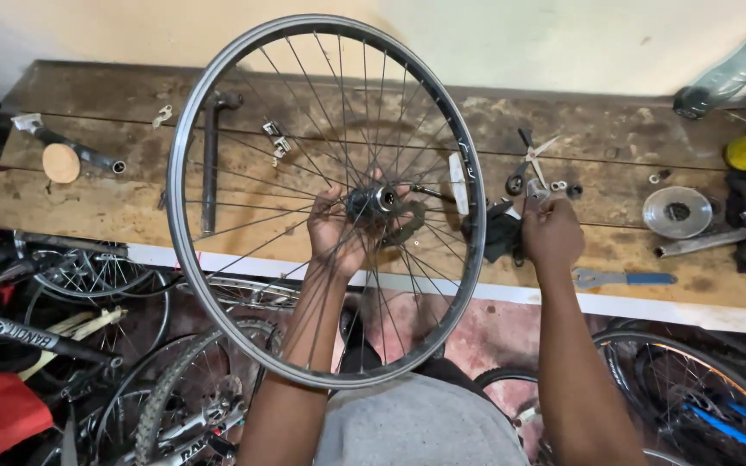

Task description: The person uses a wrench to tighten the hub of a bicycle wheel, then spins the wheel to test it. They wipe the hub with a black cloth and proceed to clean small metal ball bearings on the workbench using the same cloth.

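We see the bare, tyreless silver wheel [325,198] upright over the wooden bench [131,207], left hand [336,237] clamped on its hub [377,203]; right hand [552,231], just right of the rim, is fisted around a small metal part [535,192].

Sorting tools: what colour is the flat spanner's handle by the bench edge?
Blue, on the flat steel spanner; head view.

Silver spoked bike wheel [218,78] upright over bench, gripped at hub [380,201]
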